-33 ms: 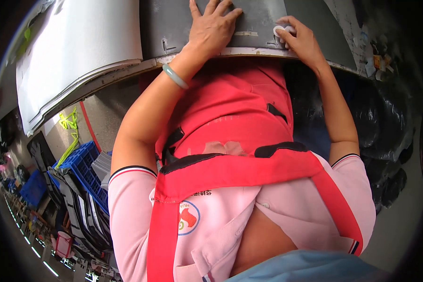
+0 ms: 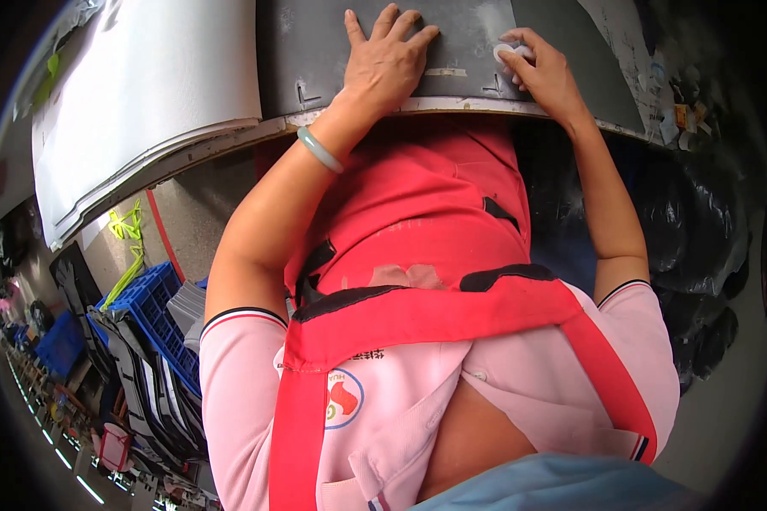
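Dark grey and matte, the flat sheet (image 2: 307,51) ran out of view (long axis unclear). Over its right part, nearer the L-shaped mark (image 2: 492,85), the right hand (image 2: 544,72) pinched a small white rounded piece (image 2: 500,52); at its middle, the left hand (image 2: 389,64) lay palm-down, fingers spread. Smooth white sheets (image 2: 145,77) were stacked leftward.

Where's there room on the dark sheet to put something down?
The dark sheet is bare between the white sheets and left hand, and above the pale strip, up to the right hand. It's crowded where that hand pinches a white piece.
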The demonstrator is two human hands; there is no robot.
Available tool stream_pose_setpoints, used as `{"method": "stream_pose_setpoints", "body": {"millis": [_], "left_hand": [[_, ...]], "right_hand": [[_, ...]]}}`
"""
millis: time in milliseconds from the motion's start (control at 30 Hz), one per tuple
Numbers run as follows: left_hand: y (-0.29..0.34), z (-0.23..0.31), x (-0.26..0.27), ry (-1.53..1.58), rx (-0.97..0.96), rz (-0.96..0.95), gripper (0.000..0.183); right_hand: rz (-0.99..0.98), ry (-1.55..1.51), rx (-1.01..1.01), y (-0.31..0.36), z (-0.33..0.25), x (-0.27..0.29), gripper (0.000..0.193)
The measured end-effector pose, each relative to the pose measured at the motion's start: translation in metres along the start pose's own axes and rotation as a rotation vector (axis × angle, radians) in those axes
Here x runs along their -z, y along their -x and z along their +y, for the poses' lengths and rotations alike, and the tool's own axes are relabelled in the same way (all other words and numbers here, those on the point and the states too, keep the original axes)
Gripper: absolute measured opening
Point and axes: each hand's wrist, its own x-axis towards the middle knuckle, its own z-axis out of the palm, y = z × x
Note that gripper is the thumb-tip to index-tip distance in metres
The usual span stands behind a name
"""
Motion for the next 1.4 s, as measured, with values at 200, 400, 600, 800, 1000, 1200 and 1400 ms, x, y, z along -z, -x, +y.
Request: {"method": "stream_pose_setpoints", "body": {"millis": [200,400,600,800,1000,1200,1400], "left_hand": [[0.0,0.008,0.003,-0.011,0.085,-0.176,0.039],[-0.001,0.006,0.003,0.017,0.087,-0.148,0.038],[-0.002,0.003,0.006,0.004,0.109,-0.154,0.039],[-0.005,0.005,0.0,0.017,0.102,-0.139,0.037],[-0.003,0.003,0.001,0.039,0.078,-0.134,0.038],[0.001,0.003,0.002,-0.002,0.108,-0.136,0.038],[0.0,0.005,0.0,0.006,0.094,-0.125,0.037]], "right_hand": [[0.272,0.211,0.355,-0.099,0.02,0.005,0.023],[0.259,0.32,0.506,-0.148,0.027,0.004,0.018],[0.157,0.137,0.588,-0.152,0.005,0.002,0.019],[0.167,0.335,0.201,-0.162,0.017,0.012,0.019],[0.258,0.146,0.08,-0.153,0.009,0.001,0.018],[-0.093,-0.035,0.253,-0.158,-0.007,0.018,0.017],[0.093,0.064,0.325,-0.174,-0.077,-0.062,0.02]]}}
